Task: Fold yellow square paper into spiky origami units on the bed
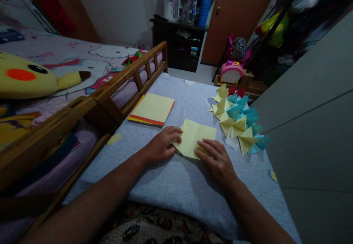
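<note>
A yellow paper sheet (194, 137), partly folded, lies on a grey padded surface (171, 177). My left hand (162, 144) presses its near left edge, fingers curled onto the paper. Flat on the sheet's near right corner rests my right hand (216, 159), its fingers stretched out and pressing down. A stack of square coloured papers (152, 109), yellow on top, lies to the upper left of the sheet. Several folded yellow and teal paper shapes (238, 120) sit in a cluster to the right.
A wooden bed rail (110, 89) runs along the left, with a yellow plush toy (30, 76) on the bed behind it. A grey wall panel (314, 126) borders the right. A dark shelf unit (179, 45) and brown door (237, 16) stand at the back.
</note>
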`<state>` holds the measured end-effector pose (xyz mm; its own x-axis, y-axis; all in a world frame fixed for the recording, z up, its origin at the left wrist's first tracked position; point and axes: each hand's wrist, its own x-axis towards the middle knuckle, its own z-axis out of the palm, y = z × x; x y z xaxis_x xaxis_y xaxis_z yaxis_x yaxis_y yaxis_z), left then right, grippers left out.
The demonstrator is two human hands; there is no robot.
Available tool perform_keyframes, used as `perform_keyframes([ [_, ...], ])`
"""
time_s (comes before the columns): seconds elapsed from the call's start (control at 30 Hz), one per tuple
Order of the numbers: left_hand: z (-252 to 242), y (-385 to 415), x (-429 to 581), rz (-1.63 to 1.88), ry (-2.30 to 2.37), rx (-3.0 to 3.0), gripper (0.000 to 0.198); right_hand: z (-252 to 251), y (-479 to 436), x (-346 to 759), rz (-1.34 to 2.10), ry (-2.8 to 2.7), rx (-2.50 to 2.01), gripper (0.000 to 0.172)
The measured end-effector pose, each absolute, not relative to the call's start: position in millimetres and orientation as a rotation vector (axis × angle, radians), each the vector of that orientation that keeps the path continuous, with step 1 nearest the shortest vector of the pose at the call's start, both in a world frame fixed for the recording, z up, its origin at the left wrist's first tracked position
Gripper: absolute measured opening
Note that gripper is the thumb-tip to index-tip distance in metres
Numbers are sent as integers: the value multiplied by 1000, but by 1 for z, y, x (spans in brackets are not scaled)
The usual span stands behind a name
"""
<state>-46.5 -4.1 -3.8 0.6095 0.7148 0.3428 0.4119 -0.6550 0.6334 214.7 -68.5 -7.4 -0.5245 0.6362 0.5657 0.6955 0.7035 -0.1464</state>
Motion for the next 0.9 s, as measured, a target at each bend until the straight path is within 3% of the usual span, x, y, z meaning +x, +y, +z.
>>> perform_keyframes([
  [0.23, 0, -18, -46, 750, 972, 2883, 11, -12, -68, 211, -15, -2313, -949, 22],
  [0.37, 6, -27, -50, 575, 1047, 3006, 9, -8, -71, 208, 86, -2353, -931, 23],
  [0.5, 3, -27, -56, 433, 1086, 2916, 13, -6, -71, 206, 265, -2343, -983, 23],
  [0.67, -3, -28, -60, 563, 1134, 2610, 15, -2, -68, 206, 515, -2187, -1143, 23],
  [0.9, -3, -32, -63, 627, 1216, 2326, 9, -11, -64, 205, 563, -1954, -1423, 15],
])
